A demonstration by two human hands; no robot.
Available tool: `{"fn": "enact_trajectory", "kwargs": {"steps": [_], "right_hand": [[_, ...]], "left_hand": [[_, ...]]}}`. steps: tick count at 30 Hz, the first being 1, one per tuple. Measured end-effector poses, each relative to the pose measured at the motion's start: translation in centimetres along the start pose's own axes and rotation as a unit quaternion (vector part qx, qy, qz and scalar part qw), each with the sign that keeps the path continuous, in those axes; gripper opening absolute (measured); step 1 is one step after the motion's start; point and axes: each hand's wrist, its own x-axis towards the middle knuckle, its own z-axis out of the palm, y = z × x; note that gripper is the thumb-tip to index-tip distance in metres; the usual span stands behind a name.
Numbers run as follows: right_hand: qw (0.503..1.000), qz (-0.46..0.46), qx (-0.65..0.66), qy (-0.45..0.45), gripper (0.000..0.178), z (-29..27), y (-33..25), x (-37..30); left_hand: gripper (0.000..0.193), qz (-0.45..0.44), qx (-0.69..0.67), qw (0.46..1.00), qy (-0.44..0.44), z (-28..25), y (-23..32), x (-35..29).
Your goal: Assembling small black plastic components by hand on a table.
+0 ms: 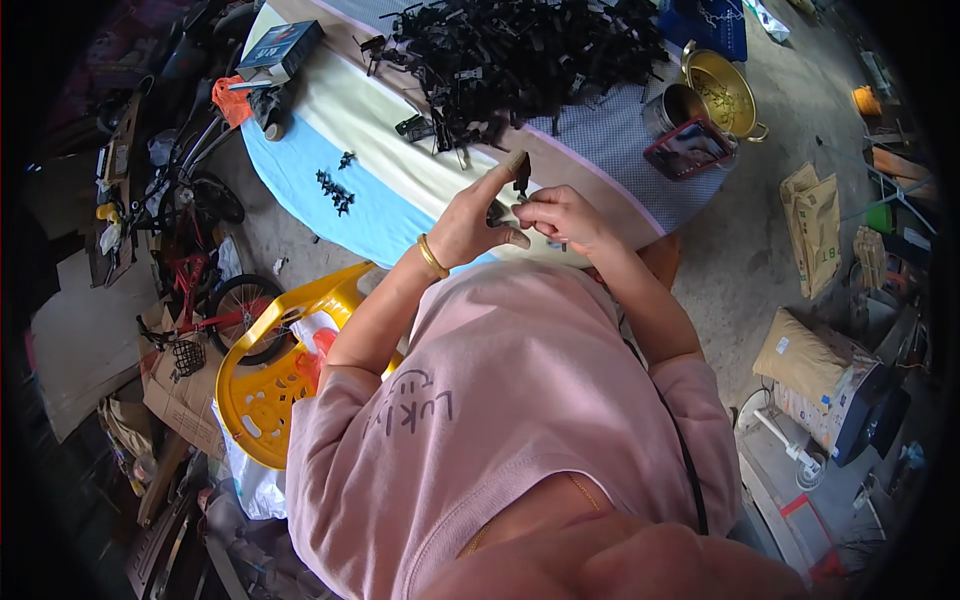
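Observation:
My left hand [470,222], with a gold bangle at the wrist, is bent in a C shape near the table edge, its forefinger and thumb spread. A small black plastic part [522,174] stands at its upper fingertip, and another dark bit shows against the palm. The curled fingers behind are partly hidden. Closed in a pinch, my right hand [566,216] grips the lower end of the black part. Beyond both hands lies a big heap of similar black plastic parts [530,55], with a few loose ones at its near edge.
A striped cloth [390,130] covers the table. Several tiny black pieces [335,190] and a dark box [282,50] lie to the left. At right stand a phone [690,148], a metal cup [672,108] and a brass-coloured pot [722,90]. A yellow plastic chair [262,400] is beside me.

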Motion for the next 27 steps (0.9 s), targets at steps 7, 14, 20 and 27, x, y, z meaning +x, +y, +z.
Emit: {"fn": "enact_trajectory", "kwargs": {"steps": [7, 14, 20, 27], "right_hand": [[0.979, -0.072, -0.183, -0.062, 0.023, 1.9, -1.0, -1.5], [0.987, -0.037, -0.122, -0.095, 0.028, 2.2, -1.5, -2.4], [0.988, -0.139, -0.049, -0.034, 0.023, 1.9, -0.6, -2.8], [0.937, -0.237, -0.228, 0.116, 0.017, 3.2, -0.9, -2.9]], "left_hand": [[0.081, -0.002, -0.092, 0.995, -0.037, -0.9, 0.6, -0.6], [0.063, -0.084, -0.276, 0.955, -0.065, -1.4, 0.6, -1.2], [0.050, -0.099, -0.359, 0.928, 0.012, -0.3, -0.3, -1.6], [0.039, -0.148, -0.361, 0.919, 0.046, -0.1, 0.4, -1.1]]}}
